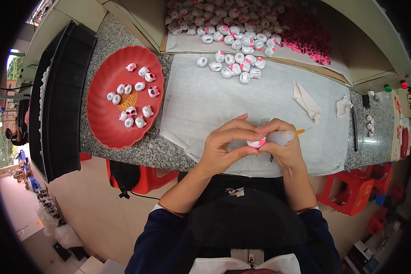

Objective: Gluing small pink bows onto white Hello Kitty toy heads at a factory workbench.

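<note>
Over the near part of the white sheet (pixel 205 98), my left hand (pixel 223 146) pinches a small white figurine head (pixel 255 143) with a pink patch between thumb and fingers. My right hand (pixel 285 148) meets it from the other side, its thumb touching the figurine head. In the right hand's curled fingers lies a translucent squeeze bottle (pixel 281 137) with an orange needle tip (pixel 299 132) pointing right, away from the piece. A dark bit shows under the hands, too hidden to name.
A red scalloped tray (pixel 100 112) at the left holds several white figurine heads. Piles of white heads (pixel 246 43) and pink pieces (pixel 306 34) fill the shelf behind. At right lie a cloth strip (pixel 307 102), crumpled tissue (pixel 344 107) and a black rod (pixel 354 130).
</note>
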A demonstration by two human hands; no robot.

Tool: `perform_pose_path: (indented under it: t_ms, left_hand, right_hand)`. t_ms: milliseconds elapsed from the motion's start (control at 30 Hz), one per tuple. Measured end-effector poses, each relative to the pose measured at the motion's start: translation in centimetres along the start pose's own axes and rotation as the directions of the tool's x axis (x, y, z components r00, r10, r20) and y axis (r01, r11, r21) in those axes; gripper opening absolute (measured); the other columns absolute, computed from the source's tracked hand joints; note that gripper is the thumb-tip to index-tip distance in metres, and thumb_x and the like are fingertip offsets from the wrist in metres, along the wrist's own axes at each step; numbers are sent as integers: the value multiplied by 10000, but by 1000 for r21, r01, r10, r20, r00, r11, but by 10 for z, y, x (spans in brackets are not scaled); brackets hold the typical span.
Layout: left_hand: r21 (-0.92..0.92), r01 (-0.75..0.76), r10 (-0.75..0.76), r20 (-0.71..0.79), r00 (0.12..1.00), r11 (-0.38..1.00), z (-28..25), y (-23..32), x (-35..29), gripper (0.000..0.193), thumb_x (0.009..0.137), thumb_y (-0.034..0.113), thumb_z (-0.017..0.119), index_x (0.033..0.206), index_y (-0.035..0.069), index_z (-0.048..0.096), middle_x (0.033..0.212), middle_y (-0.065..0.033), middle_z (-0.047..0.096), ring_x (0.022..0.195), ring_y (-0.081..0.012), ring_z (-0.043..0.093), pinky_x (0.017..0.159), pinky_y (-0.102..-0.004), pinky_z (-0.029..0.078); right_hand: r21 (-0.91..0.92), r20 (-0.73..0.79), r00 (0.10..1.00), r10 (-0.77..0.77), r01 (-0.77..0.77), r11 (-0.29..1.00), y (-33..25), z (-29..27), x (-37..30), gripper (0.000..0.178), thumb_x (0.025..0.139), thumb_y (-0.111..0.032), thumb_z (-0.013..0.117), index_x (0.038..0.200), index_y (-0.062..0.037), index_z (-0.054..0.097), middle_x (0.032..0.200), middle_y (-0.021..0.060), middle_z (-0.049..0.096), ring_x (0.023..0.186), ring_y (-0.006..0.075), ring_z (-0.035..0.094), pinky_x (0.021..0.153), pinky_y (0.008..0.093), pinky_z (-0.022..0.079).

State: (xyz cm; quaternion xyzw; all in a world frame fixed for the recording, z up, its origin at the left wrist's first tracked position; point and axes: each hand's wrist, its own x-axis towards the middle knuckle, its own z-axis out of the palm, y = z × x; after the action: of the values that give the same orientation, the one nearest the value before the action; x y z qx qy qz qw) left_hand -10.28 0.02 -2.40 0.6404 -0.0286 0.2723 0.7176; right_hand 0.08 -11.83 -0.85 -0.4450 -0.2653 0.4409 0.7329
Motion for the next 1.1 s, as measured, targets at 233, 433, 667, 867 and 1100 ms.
perform_pose_path:
  t_ms: [233,433,667,867,1100]
  left_hand:
    - [77,8,-4,-54,999,997,1,1,-1,199,688,106,625,869,36,580,875,-88,580,879,-193,533,947,-444,212]
    - [48,94,-89,-87,992,994,-1,12,-1,186,693,78,609,869,31,575,897,-81,553,884,-184,506,942,-428,230]
    - [786,335,241,-511,825,519,-92,62,-2,277,646,33,623,918,62,574,924,-77,469,886,-192,450,763,-273,354]
    - [928,-206,141,169,975,311,-54,29,50,292,636,1,560,918,77,572,1023,-82,509,948,-243,475,797,-319,385]
    - [866,-473,-5,480,877,161,-36,-20,92,265,617,13,512,868,68,574,940,-64,537,883,-227,509,746,-308,414]
  right_hand:
    - [-42,-31,998,-51,50,998,8,3,-3,226,659,2,638,862,28,543,707,99,565,606,139,543,511,233,445]
    - [-92,-145,989,-4,-9,996,6,11,-1,295,656,-23,644,915,19,511,684,64,536,581,121,511,521,227,428]
    - [-65,-179,968,-176,167,984,0,-4,2,485,612,24,449,1060,-59,282,977,125,362,735,156,447,570,258,396]
    - [-42,-131,975,-181,177,983,1,-6,-1,371,655,19,412,1013,-37,329,999,127,355,813,187,463,604,315,451]
    - [-153,-172,956,-238,213,965,-2,-2,-3,355,730,-70,446,1075,-8,393,1075,105,359,909,227,456,658,352,463]
